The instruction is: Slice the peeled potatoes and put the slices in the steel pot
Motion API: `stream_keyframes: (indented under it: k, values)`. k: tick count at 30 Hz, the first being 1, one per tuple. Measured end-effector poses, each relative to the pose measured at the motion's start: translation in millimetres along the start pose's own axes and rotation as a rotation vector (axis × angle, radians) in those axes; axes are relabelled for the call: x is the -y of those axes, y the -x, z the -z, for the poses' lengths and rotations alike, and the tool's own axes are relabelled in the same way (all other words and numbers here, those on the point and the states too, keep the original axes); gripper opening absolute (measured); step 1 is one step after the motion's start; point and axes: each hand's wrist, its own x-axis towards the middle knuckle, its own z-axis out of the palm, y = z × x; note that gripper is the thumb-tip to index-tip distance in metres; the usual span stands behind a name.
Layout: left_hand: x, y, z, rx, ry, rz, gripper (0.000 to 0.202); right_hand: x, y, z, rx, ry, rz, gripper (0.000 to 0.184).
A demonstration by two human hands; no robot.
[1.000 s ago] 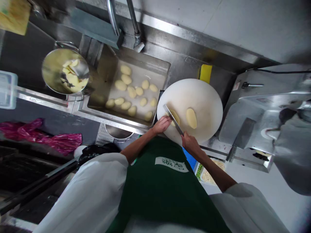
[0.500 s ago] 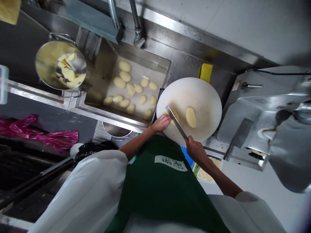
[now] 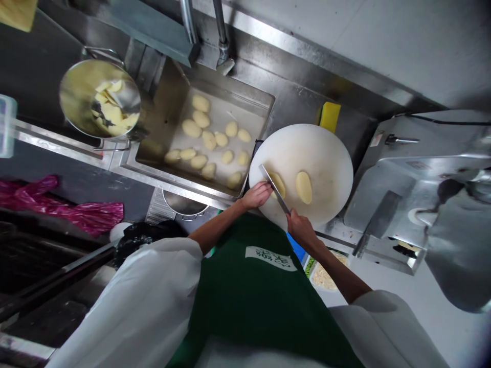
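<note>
Below a pale wall (image 3: pixel 345 30), we look onto a steel tabletop (image 3: pixel 291 99) in a kitchen, where a round white chopping board (image 3: pixel 332 158) sits between a sink (image 3: pixel 163 115) and a large metal machine (image 3: pixel 383 184). Peeled potatoes (image 3: pixel 201 119) lie scattered over the sink floor; a pot (image 3: pixel 74 97) of pale pieces (image 3: pixel 111 112) stands farther left. The board's left edge comes close to the sink, a yellow sponge (image 3: pixel 330 116) sits just behind its far edge, and a green apron (image 3: pixel 238 286) hangs beside its near one; white surface runs on to the right rim. Our right hand (image 3: pixel 302 229) is closed around the handle of a knife (image 3: pixel 276 192). Our left hand (image 3: pixel 258 196) has its bent fingers at the potato (image 3: pixel 280 185) by the blade (how firmly they grip, we cannot tell). That potato, on the board's left part, is pale yellow, peeled and partly hidden; a second, oval potato (image 3: pixel 304 187) lies apart to its right.
</note>
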Motion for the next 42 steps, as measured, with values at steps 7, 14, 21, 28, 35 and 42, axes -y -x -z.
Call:
stream_keyframes:
  k: [7,14,21,28,35,42]
  values:
    - [2,2,-1.8,0.023,-0.001,0.004,0.021,-4,28,19,-0.020,-0.026,-0.004,0.022]
    - [2,2,-2.4,0.011,0.005,0.006,0.022,-5,33,18,0.003,-0.032,-0.017,0.020]
    - [2,4,-3.7,0.043,0.033,0.056,0.024,-7,30,15,-0.023,-0.041,0.004,0.020]
    - [2,4,-3.5,0.081,0.075,0.093,0.025,-4,12,8,-0.021,-0.016,0.004,0.025]
    - [6,13,-2.9,0.045,0.090,0.046,0.022,0,-6,-2,-0.041,-0.030,0.018,0.028]
    - [8,11,-1.6,0.093,0.073,0.012,0.024,0,1,9,-0.040,-0.010,0.022,0.027]
